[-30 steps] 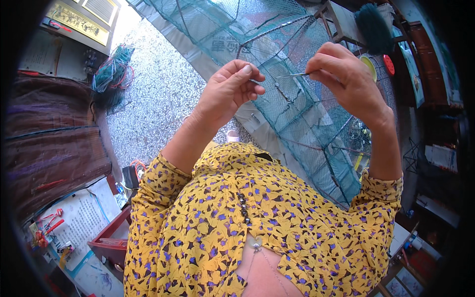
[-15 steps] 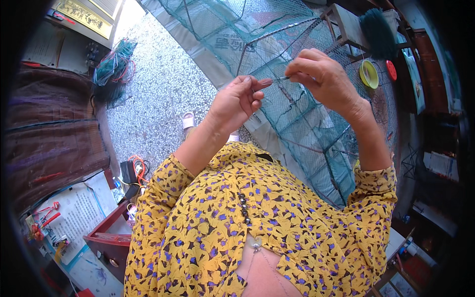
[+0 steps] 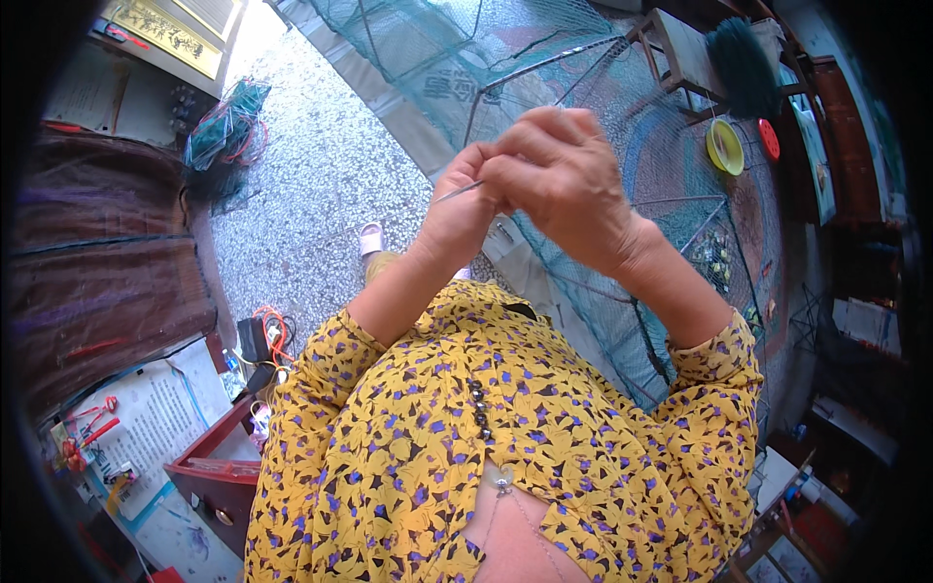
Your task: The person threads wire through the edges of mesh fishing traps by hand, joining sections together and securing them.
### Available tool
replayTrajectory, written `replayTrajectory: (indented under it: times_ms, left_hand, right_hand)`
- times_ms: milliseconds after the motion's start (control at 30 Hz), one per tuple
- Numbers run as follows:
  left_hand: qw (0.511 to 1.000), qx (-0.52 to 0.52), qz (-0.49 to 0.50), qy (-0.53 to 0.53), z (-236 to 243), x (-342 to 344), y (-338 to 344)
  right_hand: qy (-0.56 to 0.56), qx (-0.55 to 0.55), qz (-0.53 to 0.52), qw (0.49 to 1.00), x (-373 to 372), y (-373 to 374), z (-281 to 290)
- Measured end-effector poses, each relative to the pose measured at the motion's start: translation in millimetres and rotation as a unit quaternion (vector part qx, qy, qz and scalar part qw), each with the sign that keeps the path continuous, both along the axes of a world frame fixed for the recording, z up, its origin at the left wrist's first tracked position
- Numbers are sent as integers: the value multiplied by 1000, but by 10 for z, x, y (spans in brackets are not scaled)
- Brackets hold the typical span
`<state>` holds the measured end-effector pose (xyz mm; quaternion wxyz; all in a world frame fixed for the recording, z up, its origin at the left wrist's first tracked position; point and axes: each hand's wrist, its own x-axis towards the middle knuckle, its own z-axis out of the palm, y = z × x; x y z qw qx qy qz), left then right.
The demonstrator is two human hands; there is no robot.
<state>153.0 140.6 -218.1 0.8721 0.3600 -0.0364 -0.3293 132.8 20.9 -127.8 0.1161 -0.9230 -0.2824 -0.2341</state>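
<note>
Right hand [image 3: 566, 185] bent over left hand [image 3: 455, 216], touching; right fingers pinch slim metal tool [image 3: 460, 191] at twelve o'clock; left fingers hidden, grip cannot tell; yellow bowl [image 3: 738, 155] at two o'clock, contents unclear

At two o'clock a yellow bowl [image 3: 725, 148] sits just beside a round red piece [image 3: 769, 140], with a dark green bristly bundle [image 3: 742, 68] above them and a stool [image 3: 686, 56] nearer one o'clock. Brown sheeting [image 3: 107, 262] drapes at nine. Toward eight, an orange cable [image 3: 282, 335] lies by a black box [image 3: 253, 339], near a dark red drawer [image 3: 219, 486] and a paper-covered surface [image 3: 165, 413].
</note>
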Motion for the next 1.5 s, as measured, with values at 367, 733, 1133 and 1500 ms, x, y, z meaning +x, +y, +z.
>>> replayTrajectory:
  times_ms: [367, 733, 1133, 1500]
  left_hand:
    - [956, 110, 26, -272, 405, -35, 14]
    - [970, 97, -44, -219, 292, 237, 247]
    - [985, 62, -68, -149, 86, 362, 457]
    - [994, -67, -66, -50, 224, 519, 580]
  right_hand:
    - [97, 300, 106, 943, 218, 221, 448]
    - [80, 143, 8, 986, 96, -178, 877]
    - [265, 91, -146, 949, -330, -1179, 1207]
    - [218, 273, -112, 930, -291, -1308, 981]
